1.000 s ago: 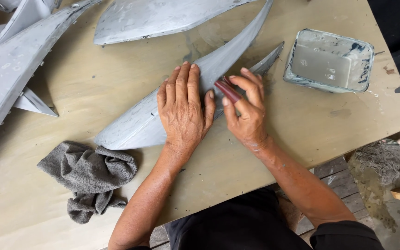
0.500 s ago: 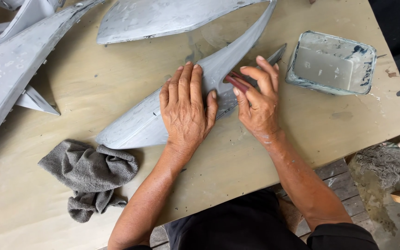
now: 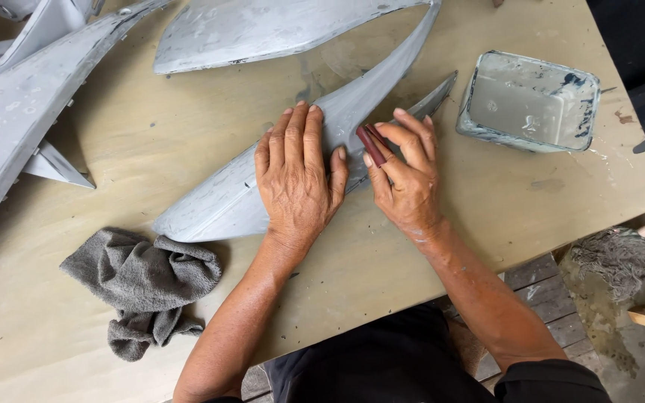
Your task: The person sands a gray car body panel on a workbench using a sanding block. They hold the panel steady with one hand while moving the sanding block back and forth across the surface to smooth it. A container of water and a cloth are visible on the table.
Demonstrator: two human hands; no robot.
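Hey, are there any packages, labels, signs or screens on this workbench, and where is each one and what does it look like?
No labels, signs or screens in view.
Square tub: the only container, at the table's far right, beyond the right hand; translucent, smeared grey with dark streaks, open top, cloudy liquid inside.

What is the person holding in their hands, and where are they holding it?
The right hand pinches a small folded dark red sheet by its lower end. The left hand lies flat on the grey panel.
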